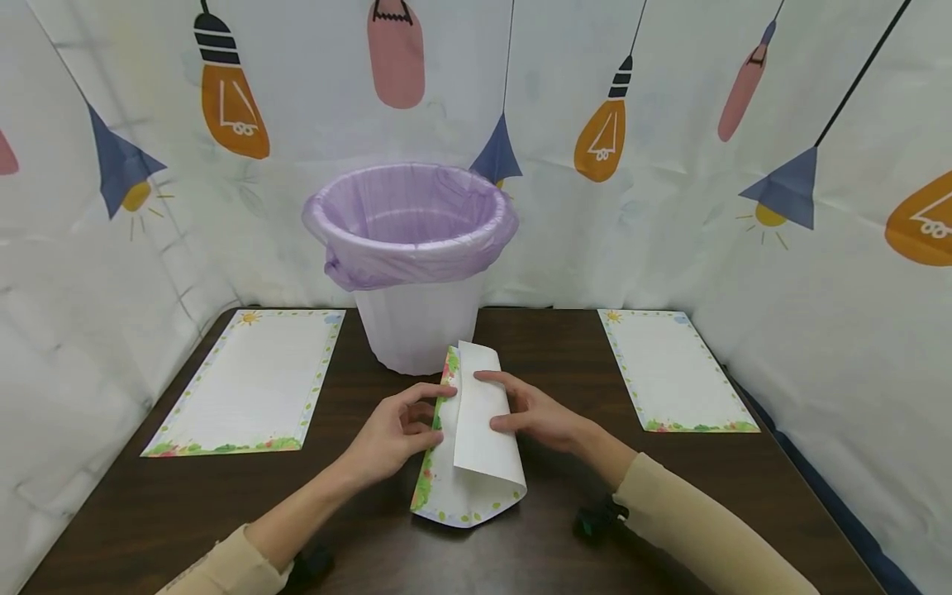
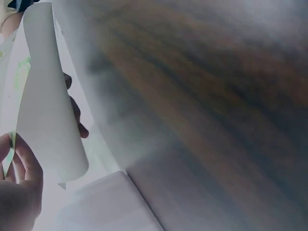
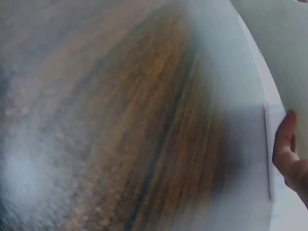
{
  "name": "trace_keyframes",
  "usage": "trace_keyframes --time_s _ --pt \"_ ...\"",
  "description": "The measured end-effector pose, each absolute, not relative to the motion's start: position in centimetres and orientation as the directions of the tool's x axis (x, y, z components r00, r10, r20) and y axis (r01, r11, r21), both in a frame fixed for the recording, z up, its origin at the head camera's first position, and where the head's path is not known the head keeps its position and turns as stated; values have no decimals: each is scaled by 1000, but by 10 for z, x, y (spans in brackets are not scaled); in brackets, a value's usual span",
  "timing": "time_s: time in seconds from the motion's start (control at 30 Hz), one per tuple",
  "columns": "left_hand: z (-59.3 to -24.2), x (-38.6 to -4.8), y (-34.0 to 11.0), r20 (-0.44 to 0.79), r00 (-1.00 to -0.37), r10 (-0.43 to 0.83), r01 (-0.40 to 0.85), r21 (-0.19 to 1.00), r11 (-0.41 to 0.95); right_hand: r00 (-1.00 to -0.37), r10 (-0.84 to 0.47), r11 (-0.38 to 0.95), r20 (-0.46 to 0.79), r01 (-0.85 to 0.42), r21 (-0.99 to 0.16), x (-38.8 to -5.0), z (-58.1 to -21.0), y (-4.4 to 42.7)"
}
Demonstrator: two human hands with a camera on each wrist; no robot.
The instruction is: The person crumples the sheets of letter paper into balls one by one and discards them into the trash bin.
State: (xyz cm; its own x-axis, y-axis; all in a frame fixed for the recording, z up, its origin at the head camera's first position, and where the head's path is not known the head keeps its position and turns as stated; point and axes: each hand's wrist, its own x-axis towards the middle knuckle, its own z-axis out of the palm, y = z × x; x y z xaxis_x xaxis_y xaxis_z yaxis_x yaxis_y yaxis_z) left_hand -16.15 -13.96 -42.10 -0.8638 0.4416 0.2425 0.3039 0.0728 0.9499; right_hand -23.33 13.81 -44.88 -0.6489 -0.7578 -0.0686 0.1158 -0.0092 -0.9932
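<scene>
A sheet of paper (image 1: 486, 421) with a printed floral border is bent over on itself at the middle of the table, its blank back showing on the upper flap. At its left edge my left hand (image 1: 394, 428) pinches the bordered layer between thumb and fingers; the left wrist view shows this pinch on the sheet (image 2: 45, 106) closely. My right hand (image 1: 537, 413) holds the curved flap from the right, index finger near the top and thumb lower down. Only part of the right hand (image 3: 291, 159) against the paper shows in the right wrist view.
Behind the paper stands a white bin (image 1: 424, 326) lined with a purple bag (image 1: 416, 260). Flat bordered sheets lie on either side, a left sheet (image 1: 253, 380) and a right sheet (image 1: 673, 372), on the dark wooden table (image 1: 550, 355). A patterned curtain (image 1: 669, 231) hangs behind.
</scene>
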Motion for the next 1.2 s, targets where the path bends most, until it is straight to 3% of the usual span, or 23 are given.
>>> trace_keyframes --time_s 0.13,0.4,0.53,0.83,1.2 --pt "-420 -161 -141 244 -876 417 298 952 68 -680 -732 3 -36 50 -999 -228 -446 137" --pt "-418 -161 -146 266 -906 329 285 959 8 -710 -702 153 49 -218 -964 -223 -439 139" --pt "-417 -162 -148 291 -907 304 292 955 -45 -719 -692 197 67 -277 -940 -220 -437 142" --pt "-423 -161 -143 300 -840 452 307 950 -61 -751 -649 270 124 -379 -885 -211 -427 139" --pt "-423 -161 -133 236 -802 548 265 964 -27 -689 -668 96 280 -453 -886 -206 -426 128"
